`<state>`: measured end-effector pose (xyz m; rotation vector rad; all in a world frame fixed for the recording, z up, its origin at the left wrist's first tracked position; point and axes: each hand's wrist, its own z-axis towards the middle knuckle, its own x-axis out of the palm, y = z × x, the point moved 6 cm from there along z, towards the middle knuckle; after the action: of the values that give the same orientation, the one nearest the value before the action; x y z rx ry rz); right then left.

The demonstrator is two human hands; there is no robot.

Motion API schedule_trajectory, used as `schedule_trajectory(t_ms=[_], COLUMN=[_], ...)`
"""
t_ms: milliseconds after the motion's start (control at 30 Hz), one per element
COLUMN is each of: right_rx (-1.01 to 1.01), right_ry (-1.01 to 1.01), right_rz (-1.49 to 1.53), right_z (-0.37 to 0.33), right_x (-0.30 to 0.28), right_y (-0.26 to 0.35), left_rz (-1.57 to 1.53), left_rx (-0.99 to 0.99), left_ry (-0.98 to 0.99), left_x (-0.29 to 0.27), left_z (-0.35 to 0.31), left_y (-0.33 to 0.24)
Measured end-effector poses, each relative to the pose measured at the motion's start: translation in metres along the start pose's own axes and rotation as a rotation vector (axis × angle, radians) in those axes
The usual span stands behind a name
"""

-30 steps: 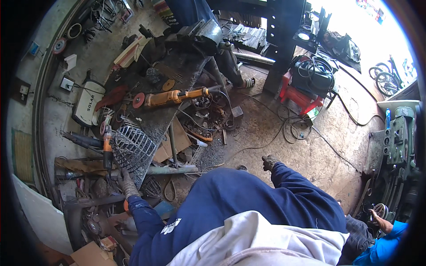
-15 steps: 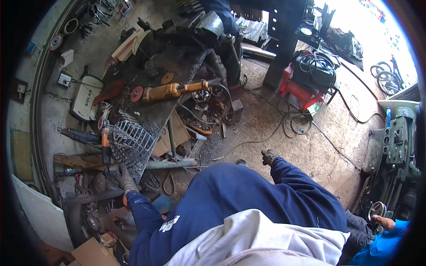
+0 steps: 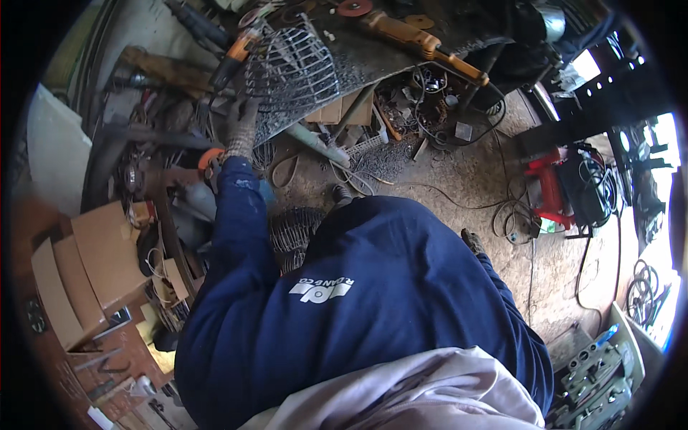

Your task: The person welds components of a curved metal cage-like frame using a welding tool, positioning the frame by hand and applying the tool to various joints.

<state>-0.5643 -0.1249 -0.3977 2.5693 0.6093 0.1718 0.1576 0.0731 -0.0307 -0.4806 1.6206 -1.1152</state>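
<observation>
My left hand (image 3: 241, 127), in a grey, dirty work glove, is at the near corner of the dark workbench (image 3: 380, 61). Its fingers look stretched out beside a black curved metal grille (image 3: 297, 68); whether they touch it is unclear. Just beyond them lies an orange and black angle grinder (image 3: 235, 56). Lower down, my gloved right hand (image 3: 471, 241) hangs at my right side over the floor, mostly hidden by my dark blue sweatshirt, so its fingers cannot be made out. Farther along the bench rests a long yellow-orange power tool (image 3: 412, 37).
Cardboard boxes (image 3: 104, 258) and cluttered shelving stand at my left. A green pipe (image 3: 315, 143) juts out below the bench. Cables (image 3: 512, 208) coil across the floor near a red and black machine (image 3: 566, 190). A grey-green machine (image 3: 598, 373) stands at lower right.
The view has swung left and downward, bringing the boxes in at left. My left hand stays by the bench corner. My right hand now shows less, and the blue-sleeved person has left the picture.
</observation>
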Motion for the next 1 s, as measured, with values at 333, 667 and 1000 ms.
schedule_trajectory(t_ms=[333, 667, 1000], right_rx=[-0.137, -0.037, -0.056], right_ry=[0.001, -0.239, -0.222], right_rz=[-0.17, 0.033, -0.289], right_z=[-0.009, -0.082, -0.159], right_x=[0.028, 0.137, 0.24], right_y=[0.042, 0.055, 0.056], left_rz=[-0.041, 0.022, 0.612], left_rx=[0.01, 0.105, 0.766], left_ry=[0.154, 0.118, -0.113], left_x=[0.001, -0.044, -0.051], left_z=[0.008, 0.052, 0.135], left_y=[-0.019, -0.045, -0.086])
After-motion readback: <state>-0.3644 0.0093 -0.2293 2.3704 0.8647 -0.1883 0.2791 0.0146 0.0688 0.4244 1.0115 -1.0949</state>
